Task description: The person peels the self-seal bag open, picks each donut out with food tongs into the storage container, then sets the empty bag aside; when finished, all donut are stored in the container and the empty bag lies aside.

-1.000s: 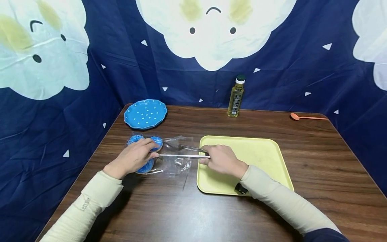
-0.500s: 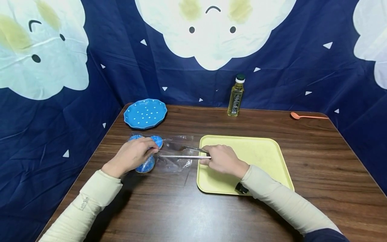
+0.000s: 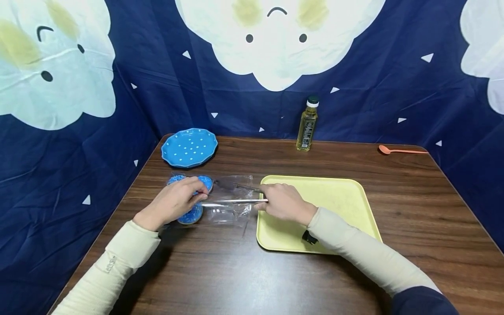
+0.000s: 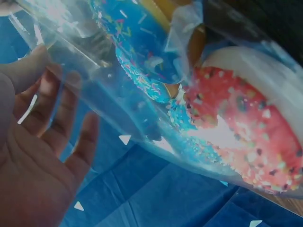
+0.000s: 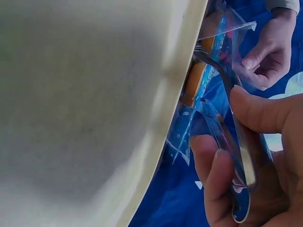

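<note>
My left hand (image 3: 171, 203) pinches the upper edge of a clear plastic bag (image 3: 234, 216) on the left half of the table. Inside the bag lie several doughnuts: a blue-iced doughnut (image 4: 142, 38) with sprinkles and a red-iced doughnut (image 4: 241, 127) show in the left wrist view. From above, blue icing (image 3: 191, 214) shows around the left hand, which covers part of the bag. My right hand (image 3: 284, 203) grips metal tongs (image 5: 244, 151), whose two arms stand apart and point left into the bag. In the right wrist view, a toothed tip sits close to the doughnuts.
A yellow tray (image 3: 342, 197) lies beneath the right hand and forearm. The blue dotted plate (image 3: 190, 148) is at the back left, an oil bottle (image 3: 307, 127) at the back, and an orange spoon (image 3: 401, 151) at the back right. A curtain (image 3: 157, 65) surrounds the table.
The right hand has shifted slightly left, carrying the tongs further over the bag and doughnuts. My left hand stays at the bag's edge, almost unmoved.
</note>
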Demonstrator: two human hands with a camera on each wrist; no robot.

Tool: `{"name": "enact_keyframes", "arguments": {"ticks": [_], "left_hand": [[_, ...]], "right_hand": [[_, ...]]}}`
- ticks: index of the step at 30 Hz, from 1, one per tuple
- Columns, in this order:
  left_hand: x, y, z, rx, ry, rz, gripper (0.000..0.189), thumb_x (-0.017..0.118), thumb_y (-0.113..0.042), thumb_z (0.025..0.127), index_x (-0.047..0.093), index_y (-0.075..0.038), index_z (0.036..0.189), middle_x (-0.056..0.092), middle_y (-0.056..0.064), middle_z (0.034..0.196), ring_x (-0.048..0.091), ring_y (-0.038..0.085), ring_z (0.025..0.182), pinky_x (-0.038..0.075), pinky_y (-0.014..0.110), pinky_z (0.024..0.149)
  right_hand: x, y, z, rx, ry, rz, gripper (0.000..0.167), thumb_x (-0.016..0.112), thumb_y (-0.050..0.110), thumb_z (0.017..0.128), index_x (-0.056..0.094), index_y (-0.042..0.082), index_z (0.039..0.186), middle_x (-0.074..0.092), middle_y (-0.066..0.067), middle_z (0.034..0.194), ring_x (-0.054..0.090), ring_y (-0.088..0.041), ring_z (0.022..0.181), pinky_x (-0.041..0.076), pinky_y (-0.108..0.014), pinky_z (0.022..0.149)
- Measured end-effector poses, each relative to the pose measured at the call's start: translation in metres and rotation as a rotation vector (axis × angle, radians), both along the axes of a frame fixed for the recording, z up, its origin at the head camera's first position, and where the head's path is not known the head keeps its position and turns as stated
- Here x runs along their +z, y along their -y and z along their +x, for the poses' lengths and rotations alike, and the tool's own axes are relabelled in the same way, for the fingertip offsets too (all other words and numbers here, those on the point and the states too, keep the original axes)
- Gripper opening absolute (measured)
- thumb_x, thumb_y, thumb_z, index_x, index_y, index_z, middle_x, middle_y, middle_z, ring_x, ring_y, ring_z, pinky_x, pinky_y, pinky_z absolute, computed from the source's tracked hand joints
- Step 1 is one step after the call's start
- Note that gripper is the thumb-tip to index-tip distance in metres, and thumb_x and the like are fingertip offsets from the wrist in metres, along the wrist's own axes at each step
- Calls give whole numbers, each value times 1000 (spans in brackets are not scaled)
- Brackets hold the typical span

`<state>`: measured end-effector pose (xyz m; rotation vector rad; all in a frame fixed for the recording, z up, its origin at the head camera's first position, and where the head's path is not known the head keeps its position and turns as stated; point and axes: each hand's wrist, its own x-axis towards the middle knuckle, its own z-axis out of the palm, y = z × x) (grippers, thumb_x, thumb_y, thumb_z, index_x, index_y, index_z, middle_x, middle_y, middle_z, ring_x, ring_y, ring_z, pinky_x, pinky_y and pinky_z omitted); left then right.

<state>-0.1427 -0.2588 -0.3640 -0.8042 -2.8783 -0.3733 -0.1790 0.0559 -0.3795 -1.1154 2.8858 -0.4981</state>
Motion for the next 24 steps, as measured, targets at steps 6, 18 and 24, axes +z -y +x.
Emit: {"name": "enact_keyframes", "arguments": {"ticks": [6,18,24], "left_hand": [[-3,3,-3,20,-52,-88,17,72,-21,96,77,-8,106,66,4,103,64,26,94,53,48,83],[-7,5,-8,55,0,-92,20,71,-23,96,78,-10,109,71,5,109,67,28,102,54,51,86],[-5,6,-7,49,-60,-68,11,74,-20,94,78,-13,101,72,1,101,68,26,93,55,49,78]], "right_hand": [[3,9,-9,3,45,-5,48,77,41,88,67,5,119,71,-7,94,69,-27,83,55,-44,64],[8,20,-16,17,10,-25,39,77,38,89,68,5,110,68,-4,83,68,-26,75,53,-44,61],[5,24,-17,26,-2,-29,37,78,38,88,68,6,106,65,-2,77,66,-23,70,52,-44,58]]}}
